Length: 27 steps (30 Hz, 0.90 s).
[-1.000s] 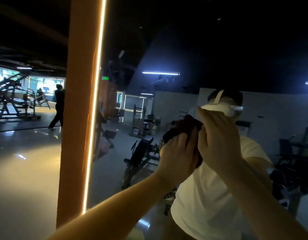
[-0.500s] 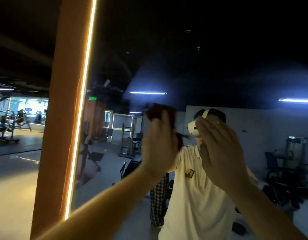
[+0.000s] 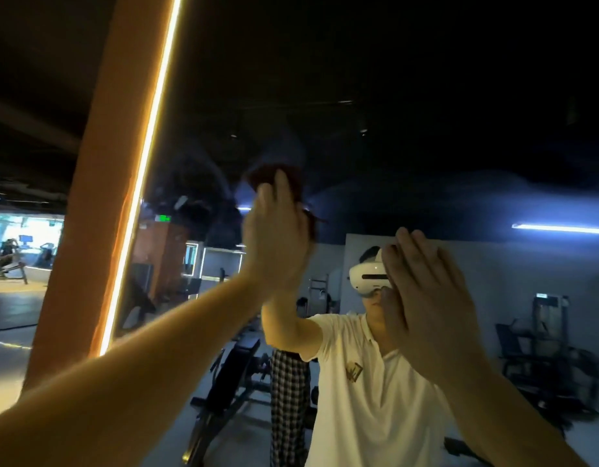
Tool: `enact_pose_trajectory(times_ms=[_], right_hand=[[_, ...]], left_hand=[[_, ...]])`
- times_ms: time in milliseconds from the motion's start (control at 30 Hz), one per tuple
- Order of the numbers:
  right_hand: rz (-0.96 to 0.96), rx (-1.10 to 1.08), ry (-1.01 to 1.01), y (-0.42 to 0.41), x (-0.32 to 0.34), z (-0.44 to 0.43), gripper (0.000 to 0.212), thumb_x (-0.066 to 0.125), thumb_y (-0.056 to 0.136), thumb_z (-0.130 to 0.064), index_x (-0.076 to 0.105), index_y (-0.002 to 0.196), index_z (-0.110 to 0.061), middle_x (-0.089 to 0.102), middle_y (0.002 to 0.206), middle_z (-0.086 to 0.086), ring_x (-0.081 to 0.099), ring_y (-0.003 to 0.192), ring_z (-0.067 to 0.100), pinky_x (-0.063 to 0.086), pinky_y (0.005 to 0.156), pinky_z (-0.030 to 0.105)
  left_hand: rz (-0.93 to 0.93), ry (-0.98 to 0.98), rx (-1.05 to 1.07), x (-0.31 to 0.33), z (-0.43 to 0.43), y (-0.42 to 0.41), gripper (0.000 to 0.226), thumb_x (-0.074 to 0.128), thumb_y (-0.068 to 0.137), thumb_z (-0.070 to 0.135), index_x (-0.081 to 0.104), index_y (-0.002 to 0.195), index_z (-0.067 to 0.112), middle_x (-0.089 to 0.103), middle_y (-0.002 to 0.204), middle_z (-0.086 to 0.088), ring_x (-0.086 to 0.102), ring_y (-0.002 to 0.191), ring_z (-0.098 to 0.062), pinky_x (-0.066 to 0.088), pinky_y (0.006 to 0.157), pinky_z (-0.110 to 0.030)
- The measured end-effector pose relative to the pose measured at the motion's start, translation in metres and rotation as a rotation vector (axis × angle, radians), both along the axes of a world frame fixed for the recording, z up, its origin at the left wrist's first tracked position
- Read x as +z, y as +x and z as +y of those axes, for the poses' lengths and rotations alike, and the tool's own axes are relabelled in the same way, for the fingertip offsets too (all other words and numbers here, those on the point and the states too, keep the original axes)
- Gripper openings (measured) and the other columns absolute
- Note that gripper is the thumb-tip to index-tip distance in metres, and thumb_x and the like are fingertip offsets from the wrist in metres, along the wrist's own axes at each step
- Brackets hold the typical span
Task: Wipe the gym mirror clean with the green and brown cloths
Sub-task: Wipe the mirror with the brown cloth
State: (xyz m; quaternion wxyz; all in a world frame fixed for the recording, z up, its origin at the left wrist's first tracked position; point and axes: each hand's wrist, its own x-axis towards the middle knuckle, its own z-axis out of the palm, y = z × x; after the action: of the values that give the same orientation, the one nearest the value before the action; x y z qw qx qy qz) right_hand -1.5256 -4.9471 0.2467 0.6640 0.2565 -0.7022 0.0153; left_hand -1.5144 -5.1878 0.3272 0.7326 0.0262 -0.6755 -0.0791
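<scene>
The gym mirror [image 3: 426, 123] fills the view ahead, dark and reflecting the room and a person in a white shirt and a white headset. High on the glass, my left hand [image 3: 274, 237] presses a brown cloth [image 3: 293, 178] flat with its fingers straight and pointing up. The cloth shows above and beside the fingertips; the rest is hidden under the palm. Lower and to the right, my right hand [image 3: 426, 298] is raised at the glass, fingers straight and together, nothing visible in it. I see no green cloth.
A lit LED strip [image 3: 146, 163] runs down the mirror's left edge beside an orange pillar [image 3: 96, 197]. Left of the pillar lie open gym floor and machines [image 3: 8, 261]. Weight benches and machines appear in the reflection.
My left hand has slid the brown cloth up the glass, away from the right hand. Both hands were together on the cloth; the right hand now stays lower, flat. The view tilted upward.
</scene>
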Motion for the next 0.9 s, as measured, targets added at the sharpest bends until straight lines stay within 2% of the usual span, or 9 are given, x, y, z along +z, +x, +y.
enact_pose_trajectory(times_ms=[133,200,267,400,500,567,667,733,900], right_hand=[[-0.021,0.271,-0.186,0.008,0.015,0.008,0.050,0.036,0.102,-0.023,0.054,0.144,-0.003,0.056,0.148,0.014,0.052,0.137,0.027,0.041,0.114,0.045],[0.001,0.319,-0.256,0.011,0.022,0.006,0.049,0.036,0.103,-0.021,0.053,0.145,-0.003,0.057,0.146,0.014,0.053,0.134,0.027,0.044,0.110,0.044],[0.006,0.267,-0.230,0.009,0.028,-0.001,0.050,0.035,0.104,-0.024,0.053,0.145,-0.003,0.052,0.152,0.014,0.047,0.141,0.028,0.040,0.114,0.045],[0.018,0.043,-0.118,-0.005,0.024,-0.009,0.057,0.036,0.101,-0.033,0.047,0.150,-0.005,0.039,0.161,0.018,0.032,0.152,0.033,0.027,0.123,0.053],[0.015,-0.018,-0.055,-0.006,0.018,-0.007,0.060,0.034,0.102,-0.036,0.037,0.154,-0.007,0.030,0.166,0.016,0.023,0.156,0.031,0.022,0.124,0.052],[0.000,0.003,-0.023,-0.007,0.018,-0.002,0.059,0.033,0.103,-0.034,0.037,0.155,-0.008,0.030,0.166,0.013,0.023,0.156,0.029,0.023,0.124,0.051],[-0.049,0.264,-0.154,-0.004,0.018,0.003,0.054,0.037,0.103,-0.023,0.042,0.155,-0.008,0.036,0.164,0.008,0.031,0.152,0.020,0.023,0.124,0.027],[-0.054,0.500,-0.377,0.000,0.018,0.007,0.050,0.039,0.104,-0.013,0.044,0.153,-0.006,0.039,0.162,0.007,0.037,0.146,0.013,0.024,0.118,0.011],[-0.030,0.476,-0.392,-0.003,0.020,0.006,0.049,0.036,0.106,-0.012,0.043,0.154,-0.004,0.040,0.161,0.008,0.035,0.150,0.018,0.029,0.123,0.028]], left_hand=[[-0.045,-0.412,-0.114,-0.052,0.086,-0.003,0.067,0.045,0.098,0.042,0.036,0.152,0.005,0.055,0.122,-0.013,0.054,0.100,-0.021,0.051,0.083,-0.034],[-0.046,-0.730,-0.036,-0.070,0.076,0.000,0.070,0.060,0.092,0.047,0.047,0.146,0.005,0.058,0.121,-0.011,0.053,0.097,-0.020,0.054,0.080,-0.034],[-0.080,-0.826,0.050,-0.060,0.039,0.004,0.082,0.076,0.083,0.047,0.045,0.147,0.005,0.060,0.114,-0.011,0.058,0.092,-0.021,0.055,0.078,-0.035],[-0.054,-0.373,0.358,0.020,-0.064,0.010,0.073,0.077,0.083,0.028,0.047,0.145,0.002,0.060,0.099,-0.018,0.064,0.072,-0.033,0.052,0.058,-0.037],[-0.123,0.046,0.295,0.067,-0.088,0.018,0.061,0.051,0.101,0.025,0.035,0.153,-0.003,0.055,0.121,-0.029,0.064,0.100,-0.046,0.054,0.076,-0.050],[-0.083,0.138,0.187,0.071,-0.050,0.013,0.059,0.046,0.103,0.028,0.035,0.154,0.000,0.052,0.129,-0.025,0.062,0.108,-0.042,0.052,0.082,-0.048],[-0.004,-0.150,0.074,0.028,0.041,0.002,0.048,0.051,0.102,0.027,0.047,0.143,0.003,0.050,0.132,-0.019,0.059,0.101,-0.029,0.053,0.080,-0.038],[-0.021,-0.347,-0.099,-0.017,0.087,-0.005,0.062,0.061,0.094,0.030,0.041,0.146,0.003,0.051,0.129,-0.015,0.058,0.096,-0.025,0.056,0.078,-0.036],[-0.190,-0.932,-0.076,-0.066,0.060,-0.004,0.070,0.059,0.096,0.044,0.039,0.152,0.007,0.058,0.121,-0.010,0.059,0.096,-0.024,0.055,0.081,-0.038]])
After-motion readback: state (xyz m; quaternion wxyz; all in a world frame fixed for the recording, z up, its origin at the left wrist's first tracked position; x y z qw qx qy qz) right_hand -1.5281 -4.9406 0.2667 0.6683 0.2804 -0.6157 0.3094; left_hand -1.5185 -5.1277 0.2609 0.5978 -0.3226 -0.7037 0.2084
